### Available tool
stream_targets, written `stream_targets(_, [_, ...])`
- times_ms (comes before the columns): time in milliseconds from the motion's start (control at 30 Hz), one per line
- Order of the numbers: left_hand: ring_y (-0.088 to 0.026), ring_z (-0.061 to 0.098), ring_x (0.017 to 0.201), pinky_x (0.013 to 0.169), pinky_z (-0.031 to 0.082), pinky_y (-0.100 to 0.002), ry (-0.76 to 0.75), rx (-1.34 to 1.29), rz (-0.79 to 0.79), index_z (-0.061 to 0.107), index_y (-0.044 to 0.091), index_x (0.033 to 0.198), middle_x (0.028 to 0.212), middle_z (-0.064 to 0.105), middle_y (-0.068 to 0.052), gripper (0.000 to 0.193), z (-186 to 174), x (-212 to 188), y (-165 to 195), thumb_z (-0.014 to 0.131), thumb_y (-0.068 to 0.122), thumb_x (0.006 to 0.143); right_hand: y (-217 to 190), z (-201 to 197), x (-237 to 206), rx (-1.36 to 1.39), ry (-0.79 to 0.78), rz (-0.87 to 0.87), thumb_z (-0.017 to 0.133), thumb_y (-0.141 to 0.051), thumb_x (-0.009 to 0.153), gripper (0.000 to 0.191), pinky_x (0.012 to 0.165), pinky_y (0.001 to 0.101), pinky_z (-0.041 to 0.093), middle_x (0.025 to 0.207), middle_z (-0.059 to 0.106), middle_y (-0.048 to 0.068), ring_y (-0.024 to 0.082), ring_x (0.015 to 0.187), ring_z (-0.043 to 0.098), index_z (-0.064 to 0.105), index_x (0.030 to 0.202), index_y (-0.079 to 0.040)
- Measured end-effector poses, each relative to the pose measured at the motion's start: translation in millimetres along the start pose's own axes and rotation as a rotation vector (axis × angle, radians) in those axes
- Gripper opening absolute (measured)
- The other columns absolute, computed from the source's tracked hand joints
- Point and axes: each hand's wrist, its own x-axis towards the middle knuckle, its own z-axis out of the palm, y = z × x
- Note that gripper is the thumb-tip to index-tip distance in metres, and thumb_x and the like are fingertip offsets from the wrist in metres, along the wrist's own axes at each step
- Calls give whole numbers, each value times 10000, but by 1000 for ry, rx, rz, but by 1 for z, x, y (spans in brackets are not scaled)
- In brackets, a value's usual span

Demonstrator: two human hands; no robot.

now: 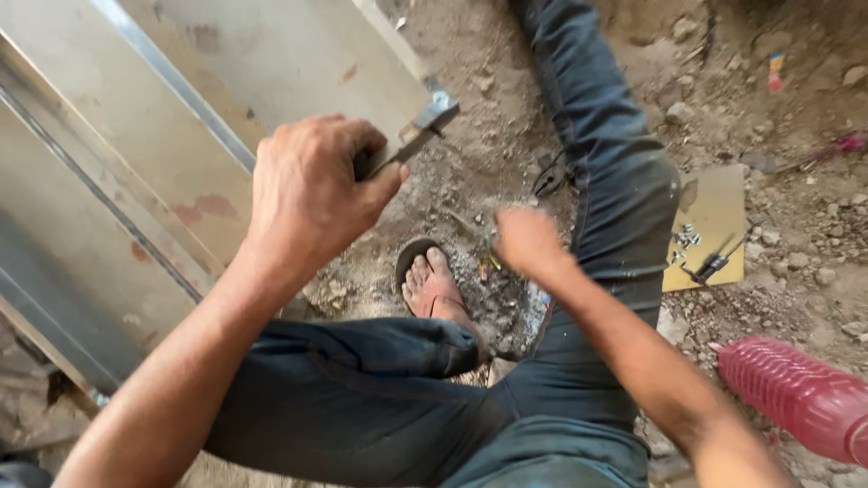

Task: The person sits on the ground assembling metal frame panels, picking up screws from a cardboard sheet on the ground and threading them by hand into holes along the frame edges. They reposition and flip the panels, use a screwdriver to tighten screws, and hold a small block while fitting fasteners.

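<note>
Head view: left hand (307, 194) grip closed on a metal tool (418, 134); blurred right hand (526, 240) seemingly empty

A red ribbed plastic bottle (800, 398) lies on its side at the near right on the dirt floor (470, 154). Farther off on the right, a flat piece of cardboard (719, 208) carries a few small screws (687, 239) and a dark screwdriver (714, 264). Loose stones (678, 113) scatter the far ground. A sandalled foot (432, 282) rests mid-scene.
</note>
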Motion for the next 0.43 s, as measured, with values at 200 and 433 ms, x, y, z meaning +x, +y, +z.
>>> stream_targets(200, [-292,670,676,629,499,-417,6,-82,14,743,38,856,753,686,-112,217,-2,-9,-2,869,197,777,18,108,11,-106,3,-37,720,-85,813,248,727,504,608,1084,686,231,429,910,725,670,1049,-29])
stream_targets(433, [-225,750,748,733,578,-342,-126,-180,-84,770,57,971,842,759,-126,274,-8,0,-11,830,164,726,18,24,-27,128,-99,-8,739,-295,859,401,861,554,577,1038,729,230,451,961,728,632,1137,-27])
